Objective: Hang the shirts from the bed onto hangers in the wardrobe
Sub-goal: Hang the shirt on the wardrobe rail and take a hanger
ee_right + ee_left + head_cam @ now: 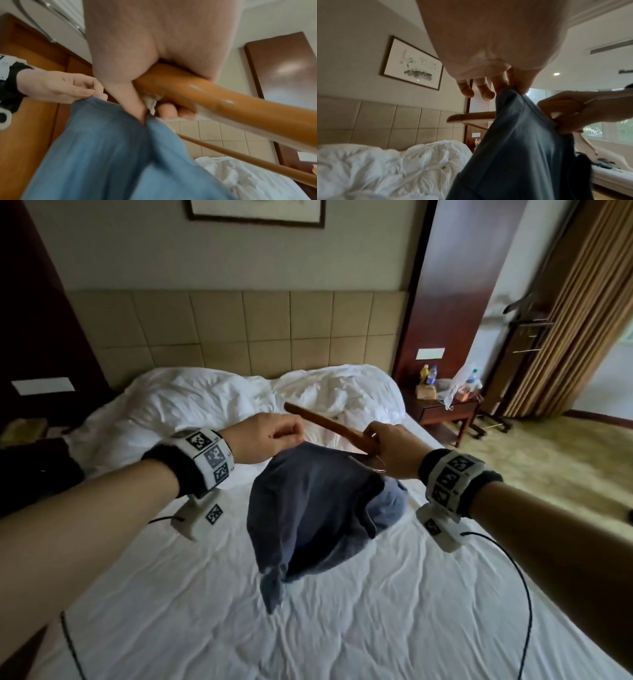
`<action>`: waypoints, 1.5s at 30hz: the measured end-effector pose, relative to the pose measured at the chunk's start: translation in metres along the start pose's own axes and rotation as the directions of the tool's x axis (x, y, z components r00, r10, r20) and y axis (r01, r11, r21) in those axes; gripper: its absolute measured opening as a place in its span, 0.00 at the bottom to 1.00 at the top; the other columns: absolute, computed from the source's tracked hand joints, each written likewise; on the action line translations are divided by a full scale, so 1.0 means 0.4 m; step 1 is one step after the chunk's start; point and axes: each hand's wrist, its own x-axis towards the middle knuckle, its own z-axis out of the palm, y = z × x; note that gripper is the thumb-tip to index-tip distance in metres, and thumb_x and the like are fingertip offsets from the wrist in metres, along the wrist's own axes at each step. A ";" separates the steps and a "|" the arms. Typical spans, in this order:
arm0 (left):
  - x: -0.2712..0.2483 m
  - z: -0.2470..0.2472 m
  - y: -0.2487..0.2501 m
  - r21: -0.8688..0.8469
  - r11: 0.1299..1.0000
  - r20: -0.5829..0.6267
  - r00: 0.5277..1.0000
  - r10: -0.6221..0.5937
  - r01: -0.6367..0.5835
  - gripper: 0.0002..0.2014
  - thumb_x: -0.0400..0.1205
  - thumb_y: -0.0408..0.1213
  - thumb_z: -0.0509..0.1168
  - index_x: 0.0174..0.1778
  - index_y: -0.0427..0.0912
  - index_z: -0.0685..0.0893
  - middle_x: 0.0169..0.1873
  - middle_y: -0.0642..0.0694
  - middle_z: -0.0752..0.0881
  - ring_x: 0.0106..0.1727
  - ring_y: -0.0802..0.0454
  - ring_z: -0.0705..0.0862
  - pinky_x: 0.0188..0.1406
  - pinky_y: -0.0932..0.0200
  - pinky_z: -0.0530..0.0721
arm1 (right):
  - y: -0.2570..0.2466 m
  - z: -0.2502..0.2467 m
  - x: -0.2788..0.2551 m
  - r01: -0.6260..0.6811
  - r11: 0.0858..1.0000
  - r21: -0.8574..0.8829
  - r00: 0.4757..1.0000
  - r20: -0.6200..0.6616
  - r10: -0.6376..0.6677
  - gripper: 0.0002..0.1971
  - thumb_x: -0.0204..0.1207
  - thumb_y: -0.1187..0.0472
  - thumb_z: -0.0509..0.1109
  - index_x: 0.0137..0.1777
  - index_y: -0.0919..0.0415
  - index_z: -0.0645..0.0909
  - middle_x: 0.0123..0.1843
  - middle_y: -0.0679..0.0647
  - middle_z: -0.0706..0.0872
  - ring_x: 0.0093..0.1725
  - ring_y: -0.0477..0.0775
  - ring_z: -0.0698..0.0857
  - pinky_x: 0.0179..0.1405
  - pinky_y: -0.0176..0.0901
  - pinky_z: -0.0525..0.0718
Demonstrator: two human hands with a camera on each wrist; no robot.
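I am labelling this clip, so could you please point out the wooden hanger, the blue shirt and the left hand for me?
wooden hanger [214, 97], right wrist view, on its thick arm beside the grip.
blue shirt [308, 508], head view, on the hanging cloth's middle.
left hand [263, 440], head view, on the back of the hand.

From the head view we look forward and down over the bed [342, 594] toward the far headboard [239, 330]. Our left wrist view sits close beneath the left hand [488, 47], facing the headboard and the window at right. Our right wrist view, blurred, sits close under the right hand [163, 40], aimed leftward. All three share the blue shirt [308, 508] and wooden hanger [318, 419].
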 end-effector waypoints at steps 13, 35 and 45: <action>-0.101 -0.066 -0.001 0.210 0.972 0.051 0.992 -0.114 0.101 0.08 0.86 0.41 0.65 0.41 0.46 0.82 0.36 0.52 0.83 0.39 0.61 0.80 0.44 0.68 0.77 | -0.034 -0.026 -0.027 0.025 0.994 0.102 1.000 -0.005 -0.025 0.19 0.71 0.66 0.74 0.63 0.63 0.81 0.54 0.60 0.88 0.55 0.62 0.85 0.56 0.50 0.82; -0.120 -0.018 0.009 0.851 0.524 0.273 0.838 -0.472 0.018 0.09 0.84 0.51 0.61 0.52 0.58 0.87 0.86 0.45 0.51 0.86 0.39 0.35 0.78 0.29 0.48 | -0.037 0.028 -0.113 -0.243 0.816 0.524 0.966 0.205 0.156 0.07 0.75 0.62 0.77 0.46 0.66 0.87 0.33 0.59 0.90 0.26 0.53 0.77 0.27 0.44 0.76; -0.106 -0.077 -0.014 0.904 0.426 0.240 0.807 -0.539 0.016 0.11 0.77 0.44 0.68 0.28 0.52 0.78 0.83 0.48 0.60 0.86 0.43 0.44 0.81 0.34 0.48 | -0.086 -0.112 -0.170 -0.217 0.671 0.709 0.962 0.273 0.022 0.04 0.77 0.69 0.73 0.42 0.70 0.88 0.25 0.61 0.77 0.23 0.53 0.70 0.24 0.42 0.69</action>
